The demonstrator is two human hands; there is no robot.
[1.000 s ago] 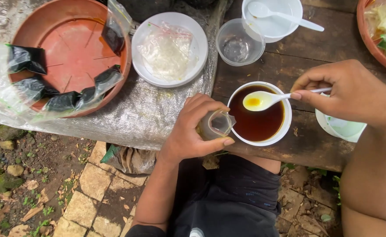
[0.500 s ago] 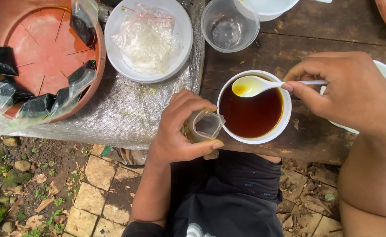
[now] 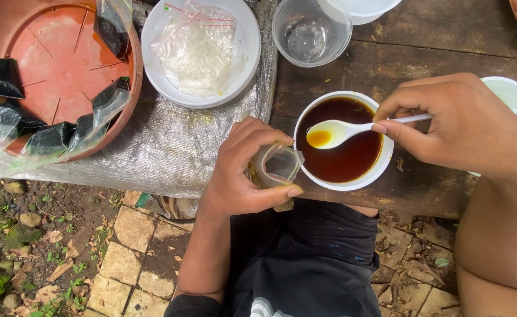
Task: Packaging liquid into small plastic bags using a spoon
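Step in hand, by my read: you're ladling dark liquid into a small bag. Your right hand [image 3: 464, 126] is pinching the white spoon [image 3: 352, 130] by its handle, thumb & fingers pressed together on it; the spoon's bowl is carrying amber liquid and hovering over the white bowl [image 3: 343, 141] of dark brown liquid, toward its 9 o'clock rim. Your left hand [image 3: 246, 170] is curling around a small clear plastic bag [image 3: 277, 165], fingers & thumb holding its mouth open, just beside the bowl at its 8 o'clock, at the near table edge.

Next move calls for: spoon tip travelling toward 8 o'clock, over the rim, into the bag mouth w/o tilting early. Mouth is narrow, so a drip on the wooden table [image 3: 446, 41] looks likely.

Around: clear plastic cup [image 3: 311, 30] at the bowl's 12 o'clock; white plate [image 3: 152, 70] w/ crumpled plastic bags at 10 o'clock; terracotta saucer [image 3: 64, 64] w/ dark filled bags lying along its rim at far 9 o'clock, both sitting on a silvery sheet [image 3: 170, 147]. 1 more white dish partly hidden behind your right hand at 3 o'clock. Nothing is standing between spoon & bag.
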